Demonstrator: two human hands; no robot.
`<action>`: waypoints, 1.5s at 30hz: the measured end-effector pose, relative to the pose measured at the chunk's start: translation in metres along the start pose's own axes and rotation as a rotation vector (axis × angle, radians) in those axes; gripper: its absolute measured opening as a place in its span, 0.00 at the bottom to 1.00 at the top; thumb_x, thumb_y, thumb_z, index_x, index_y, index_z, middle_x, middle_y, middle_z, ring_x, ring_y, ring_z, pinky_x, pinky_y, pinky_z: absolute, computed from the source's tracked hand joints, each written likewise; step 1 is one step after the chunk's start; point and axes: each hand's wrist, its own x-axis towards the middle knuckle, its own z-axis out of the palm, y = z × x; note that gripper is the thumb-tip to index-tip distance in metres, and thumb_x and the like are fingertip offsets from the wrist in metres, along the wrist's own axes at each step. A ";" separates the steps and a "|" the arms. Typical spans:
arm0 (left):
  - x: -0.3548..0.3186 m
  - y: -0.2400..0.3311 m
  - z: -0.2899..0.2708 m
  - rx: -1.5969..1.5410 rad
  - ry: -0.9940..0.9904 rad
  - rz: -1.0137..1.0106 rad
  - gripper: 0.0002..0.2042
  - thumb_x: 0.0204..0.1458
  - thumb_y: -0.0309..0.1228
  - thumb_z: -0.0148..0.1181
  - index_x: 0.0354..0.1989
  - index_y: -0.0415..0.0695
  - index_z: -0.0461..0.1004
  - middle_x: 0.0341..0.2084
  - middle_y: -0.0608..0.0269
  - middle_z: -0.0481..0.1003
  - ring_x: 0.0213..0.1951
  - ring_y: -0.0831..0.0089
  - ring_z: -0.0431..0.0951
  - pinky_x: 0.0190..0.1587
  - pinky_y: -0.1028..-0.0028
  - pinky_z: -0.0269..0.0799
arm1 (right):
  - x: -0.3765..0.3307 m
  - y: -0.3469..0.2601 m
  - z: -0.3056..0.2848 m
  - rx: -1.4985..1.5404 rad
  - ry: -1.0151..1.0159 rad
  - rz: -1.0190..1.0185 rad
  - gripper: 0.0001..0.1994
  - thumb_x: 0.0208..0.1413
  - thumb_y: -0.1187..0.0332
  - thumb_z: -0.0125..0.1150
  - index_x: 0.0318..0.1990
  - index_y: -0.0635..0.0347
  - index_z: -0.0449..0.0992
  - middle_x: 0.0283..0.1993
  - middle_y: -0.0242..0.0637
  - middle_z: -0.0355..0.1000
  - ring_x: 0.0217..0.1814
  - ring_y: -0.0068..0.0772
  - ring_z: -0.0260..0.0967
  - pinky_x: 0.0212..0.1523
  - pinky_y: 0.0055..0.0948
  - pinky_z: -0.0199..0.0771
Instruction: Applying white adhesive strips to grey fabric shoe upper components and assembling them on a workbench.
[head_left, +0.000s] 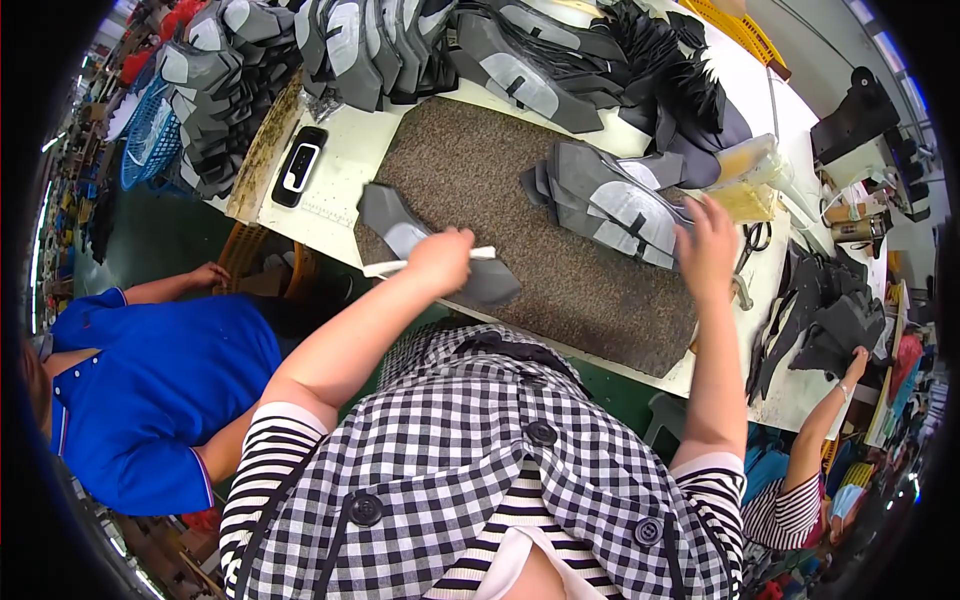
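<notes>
My left hand (443, 262) is closed around a slim white stick-like tool (385, 268), whose two ends stick out past the fist. Beneath that hand a single dark grey cut piece (492, 284) with a pale grey patch lies on the brown speckled mat (470, 150). My right hand (708, 255) reaches the right end of a fanned stack of similar grey pieces (620, 210). Its thumb and fingers are apart at the stack's edge; whether they pinch a piece, I cannot tell.
More grey piles (375, 45) line the table's far side. Scissors (757, 240) lie right of the mat, by dark scraps (830, 310). A black-and-white device (299, 167) sits left. One person in blue (170, 390) is at the left; another person's arm (825, 400) reaches in at the right.
</notes>
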 end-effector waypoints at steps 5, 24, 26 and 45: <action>0.018 0.035 0.012 -0.350 0.059 0.005 0.18 0.47 0.37 0.65 0.42 0.39 0.72 0.35 0.47 0.76 0.43 0.47 0.75 0.47 0.56 0.69 | -0.032 -0.077 0.059 0.147 -0.137 -0.236 0.17 0.44 0.71 0.65 0.45 0.49 0.76 0.59 0.34 0.66 0.66 0.40 0.58 0.67 0.46 0.48; -0.028 0.056 -0.011 -1.380 0.160 0.033 0.09 0.56 0.31 0.53 0.39 0.39 0.70 0.27 0.65 0.73 0.28 0.78 0.73 0.31 0.75 0.69 | -0.004 -0.187 0.035 1.152 -0.219 0.269 0.08 0.48 0.70 0.67 0.37 0.59 0.82 0.44 0.40 0.77 0.51 0.38 0.72 0.53 0.35 0.70; -0.025 0.052 -0.004 -1.379 0.167 0.037 0.09 0.57 0.33 0.53 0.39 0.39 0.71 0.27 0.66 0.73 0.28 0.78 0.73 0.31 0.75 0.69 | -0.005 -0.188 0.031 1.171 -0.229 0.295 0.07 0.50 0.71 0.66 0.37 0.60 0.82 0.43 0.40 0.77 0.49 0.36 0.73 0.51 0.33 0.71; -0.026 0.044 -0.005 -2.028 0.156 -0.236 0.13 0.65 0.35 0.43 0.45 0.39 0.69 0.34 0.56 0.76 0.34 0.66 0.77 0.40 0.69 0.75 | -0.023 -0.198 0.037 1.536 -0.229 0.720 0.08 0.58 0.72 0.59 0.42 0.66 0.76 0.42 0.38 0.76 0.41 0.25 0.74 0.44 0.24 0.74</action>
